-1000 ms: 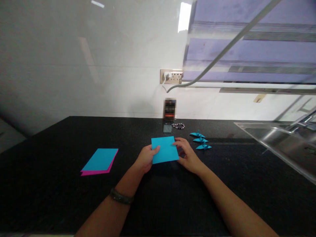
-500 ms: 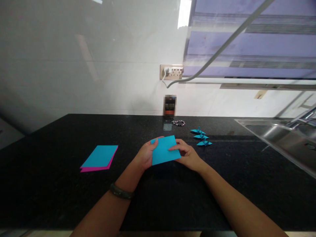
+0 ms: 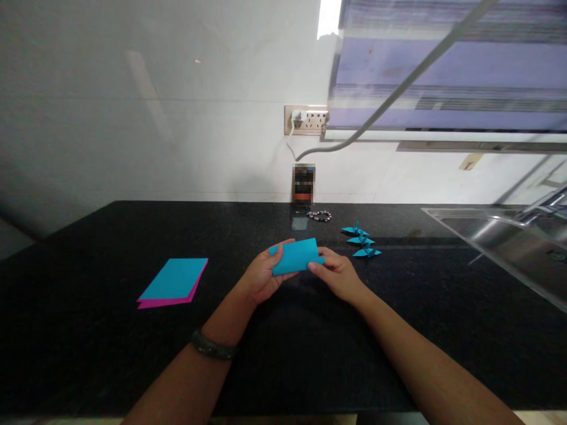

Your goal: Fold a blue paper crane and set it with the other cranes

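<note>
Paper (image 3: 292,258), blue, bent over, held above counter (image 3: 310,360); left end clasped in left hand (image 3: 260,278), lower right corner pinched in right hand (image 3: 341,276); cranes (image 3: 367,253), three, also blue, on counter just beyond right hand

The sheet (image 3: 296,256) is matt paper — the sink (image 3: 498,239), shiny metal.

No words, labels, brands or numbers can be read. The dark upright object (image 3: 303,186) at the back edge of the table (image 3: 88,248) is blurred into blocks, so any marking there stays illegible.
</note>
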Motion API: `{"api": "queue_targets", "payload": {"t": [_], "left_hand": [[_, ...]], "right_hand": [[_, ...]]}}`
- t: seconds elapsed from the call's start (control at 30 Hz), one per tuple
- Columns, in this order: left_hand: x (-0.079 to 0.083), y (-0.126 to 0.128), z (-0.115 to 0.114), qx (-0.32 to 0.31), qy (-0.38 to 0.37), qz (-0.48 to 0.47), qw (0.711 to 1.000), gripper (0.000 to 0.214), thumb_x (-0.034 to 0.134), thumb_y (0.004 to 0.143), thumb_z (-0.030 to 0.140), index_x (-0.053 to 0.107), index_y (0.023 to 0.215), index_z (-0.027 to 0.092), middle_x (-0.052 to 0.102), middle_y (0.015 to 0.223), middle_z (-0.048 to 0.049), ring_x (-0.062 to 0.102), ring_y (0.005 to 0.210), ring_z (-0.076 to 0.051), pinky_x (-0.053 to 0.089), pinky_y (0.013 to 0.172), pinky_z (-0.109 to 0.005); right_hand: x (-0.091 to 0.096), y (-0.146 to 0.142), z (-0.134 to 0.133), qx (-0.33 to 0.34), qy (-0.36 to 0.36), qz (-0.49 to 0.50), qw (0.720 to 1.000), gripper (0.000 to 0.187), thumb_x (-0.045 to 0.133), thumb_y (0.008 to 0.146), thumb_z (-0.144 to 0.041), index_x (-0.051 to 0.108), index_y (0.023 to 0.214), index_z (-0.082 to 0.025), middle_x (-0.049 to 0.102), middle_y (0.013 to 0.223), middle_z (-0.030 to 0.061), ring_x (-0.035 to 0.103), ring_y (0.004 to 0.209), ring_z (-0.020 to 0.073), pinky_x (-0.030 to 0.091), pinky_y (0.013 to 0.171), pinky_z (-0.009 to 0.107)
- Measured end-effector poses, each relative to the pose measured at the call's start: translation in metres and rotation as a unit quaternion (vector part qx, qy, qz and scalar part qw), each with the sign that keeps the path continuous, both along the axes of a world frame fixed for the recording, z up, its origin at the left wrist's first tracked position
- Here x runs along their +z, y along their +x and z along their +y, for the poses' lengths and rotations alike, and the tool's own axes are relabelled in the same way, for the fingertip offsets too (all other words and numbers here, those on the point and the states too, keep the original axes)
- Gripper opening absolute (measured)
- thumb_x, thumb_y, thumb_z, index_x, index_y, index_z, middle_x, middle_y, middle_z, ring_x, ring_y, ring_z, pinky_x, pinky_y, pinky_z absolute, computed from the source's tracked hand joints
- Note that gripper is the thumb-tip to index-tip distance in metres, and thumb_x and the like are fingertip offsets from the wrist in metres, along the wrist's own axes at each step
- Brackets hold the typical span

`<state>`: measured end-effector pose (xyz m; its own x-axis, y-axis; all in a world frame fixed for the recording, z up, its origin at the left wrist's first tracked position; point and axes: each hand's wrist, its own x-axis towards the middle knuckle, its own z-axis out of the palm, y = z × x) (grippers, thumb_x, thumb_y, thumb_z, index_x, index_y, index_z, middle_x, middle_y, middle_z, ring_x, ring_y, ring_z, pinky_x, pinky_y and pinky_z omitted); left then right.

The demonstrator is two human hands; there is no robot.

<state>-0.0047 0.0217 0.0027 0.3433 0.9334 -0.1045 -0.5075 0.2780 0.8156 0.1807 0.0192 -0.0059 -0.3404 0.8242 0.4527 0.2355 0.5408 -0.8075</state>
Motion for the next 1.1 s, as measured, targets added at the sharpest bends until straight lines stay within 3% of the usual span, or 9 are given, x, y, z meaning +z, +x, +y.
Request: {"api": "queue_targets", "payload": {"t": [0.2,0.3,0.37,0.47,0.53,0.67,0.83,0.97,1.1], "left_hand": [[0.003,0.006,-0.007,-0.026,0.012,-0.033,0.999,0.054,0.045,0.077,0.053,0.053,0.110,0.011,0.053,0.116,-0.0172,0.053,0.102,-0.027,0.048,0.080,-0.040],[-0.001,0.009,-0.010,-0.009,0.072,0.005,0.997,0.051,0.067,0.066,0.036,0.053,0.110,0.013,0.056,0.112,-0.0131,0.054,0.101,-0.025,0.045,0.084,-0.038],[-0.005,0.011,-0.010,0.009,0.095,0.057,0.994,0.051,0.072,0.061,0.022,0.053,0.108,0.014,0.060,0.105,-0.0105,0.056,0.096,-0.022,0.045,0.084,-0.037],[-0.008,0.013,-0.009,0.035,0.088,0.101,0.990,0.041,0.070,0.064,0.024,0.056,0.100,0.011,0.062,0.097,-0.0098,0.059,0.089,-0.021,0.047,0.080,-0.037],[-0.008,0.013,-0.008,0.050,0.079,0.116,0.989,0.038,0.069,0.065,0.026,0.056,0.097,0.010,0.062,0.094,-0.0094,0.059,0.086,-0.020,0.049,0.075,-0.036],[-0.005,0.013,-0.009,0.055,0.075,0.147,0.985,0.041,0.068,0.065,0.028,0.054,0.099,0.010,0.062,0.092,-0.0094,0.060,0.082,-0.019,0.051,0.068,-0.033],[-0.007,0.013,-0.008,0.089,0.082,0.218,0.968,0.041,0.068,0.064,0.031,0.054,0.098,0.012,0.061,0.081,-0.0056,0.059,0.073,-0.017,0.050,0.062,-0.031],[-0.010,0.011,-0.004,0.145,0.165,0.291,0.931,0.040,0.068,0.063,0.030,0.057,0.098,0.014,0.060,0.075,-0.0031,0.055,0.065,-0.012,0.044,0.057,-0.023],[-0.012,0.010,-0.002,0.168,0.179,0.309,0.919,0.036,0.065,0.065,0.028,0.057,0.097,0.014,0.061,0.071,-0.0027,0.053,0.060,-0.012,0.041,0.053,-0.021]], "right_hand": [[0.000,-0.002,0.000,-0.124,-0.071,0.006,0.990,0.026,0.056,0.073,-0.039,0.058,0.064,-0.015,0.048,0.055,-0.0029,0.042,0.052,0.0094,0.032,0.050,0.022],[0.000,-0.002,0.000,-0.139,-0.085,0.007,0.987,0.026,0.058,0.071,-0.039,0.056,0.061,-0.015,0.045,0.052,-0.0039,0.039,0.050,0.0089,0.029,0.049,0.022],[0.000,-0.002,0.000,-0.141,-0.086,0.010,0.986,0.027,0.058,0.071,-0.039,0.055,0.059,-0.015,0.044,0.052,-0.0040,0.037,0.050,0.0084,0.028,0.048,0.022],[-0.001,-0.004,-0.001,-0.124,-0.104,0.052,0.985,0.024,0.061,0.069,-0.038,0.054,0.063,-0.015,0.045,0.054,-0.0038,0.037,0.050,0.0081,0.029,0.048,0.022],[-0.001,-0.006,-0.001,-0.105,-0.129,0.120,0.979,0.024,0.064,0.066,-0.037,0.053,0.074,-0.017,0.048,0.059,-0.0038,0.041,0.051,0.0083,0.032,0.047,0.021],[-0.002,-0.007,0.000,-0.063,-0.194,0.204,0.957,0.045,0.067,0.063,-0.037,0.047,0.100,-0.021,0.054,0.073,-0.0016,0.048,0.057,0.0105,0.037,0.046,0.020],[-0.007,-0.004,0.002,-0.053,-0.238,0.139,0.960,0.028,0.061,0.067,-0.043,0.056,0.073,-0.016,0.052,0.063,-0.0008,0.044,0.053,0.0095,0.036,0.044,0.021],[-0.009,-0.002,0.004,-0.076,-0.224,0.109,0.966,0.029,0.059,0.068,-0.045,0.054,0.066,-0.016,0.047,0.055,-0.0032,0.038,0.048,0.0081,0.031,0.042,0.021],[-0.009,-0.001,0.004,-0.081,-0.208,0.091,0.971,0.031,0.059,0.069,-0.045,0.051,0.061,-0.016,0.044,0.052,-0.0042,0.036,0.046,0.0073,0.028,0.042,0.020]]}}
